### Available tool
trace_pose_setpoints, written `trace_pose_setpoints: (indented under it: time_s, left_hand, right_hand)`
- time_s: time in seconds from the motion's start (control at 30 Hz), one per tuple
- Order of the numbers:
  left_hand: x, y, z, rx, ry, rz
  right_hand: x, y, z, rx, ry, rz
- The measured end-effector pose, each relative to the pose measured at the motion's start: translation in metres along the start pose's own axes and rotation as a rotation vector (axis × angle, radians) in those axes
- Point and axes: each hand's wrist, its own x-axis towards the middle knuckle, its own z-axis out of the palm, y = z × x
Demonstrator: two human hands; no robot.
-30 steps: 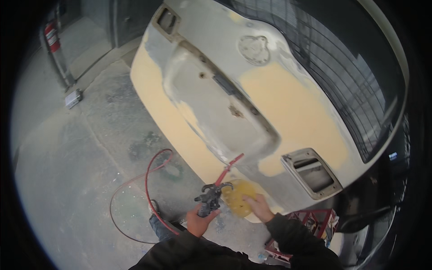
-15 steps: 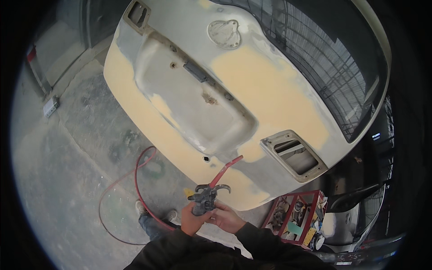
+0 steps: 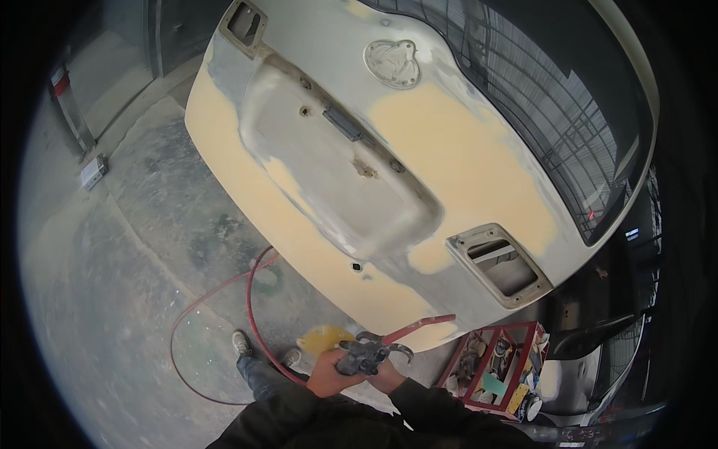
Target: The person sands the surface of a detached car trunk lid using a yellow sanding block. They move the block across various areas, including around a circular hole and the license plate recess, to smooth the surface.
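Low in the middle, my left hand [image 3: 329, 378] is closed around a black air tool [image 3: 365, 355] with curved, hook-like arms. From its right side sticks out a bent red tube [image 3: 422, 325]. A yellow rounded piece [image 3: 323, 337], blurred, shows on its left; I cannot tell how it is joined. My right hand [image 3: 386, 377] closes on the tool from the right, its fingers mostly hidden behind it. Just beyond the hands is a car tailgate [image 3: 340, 202], grey with patches of cream filler; the red tube's tip overlaps its lower edge in view.
A red hose [image 3: 250, 314] loops across the concrete floor [image 3: 157, 247] beside my shoes [image 3: 241, 343]. To the right stands a red tool cart [image 3: 499, 325] with cans and several supplies. A light-coloured box [image 3: 93, 173] lies far left. The tailgate's dark rear window [image 3: 553, 97] is upper right.
Both hands and the tool have moved lower and slightly right. The red tube has swung from pointing up toward pointing right, and more of the yellow piece shows. The view has shifted a little.
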Motion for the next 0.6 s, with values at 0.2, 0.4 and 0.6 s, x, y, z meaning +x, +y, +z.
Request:
trace_pose_setpoints:
  time_s: [0.2,0.4,0.6]
  left_hand:
    - [0.003,0.004,-0.010,0.282,0.492,0.141]
    - [0.000,0.011,-0.010,0.115,0.417,-0.085]
    - [-0.003,0.017,-0.019,-0.083,0.391,-0.127]
  right_hand:
    - [-0.010,-0.031,0.023,0.291,0.170,0.029]
    - [-0.003,-0.031,0.019,0.228,0.115,0.079]
    - [-0.001,-0.025,0.017,0.180,0.048,0.127]
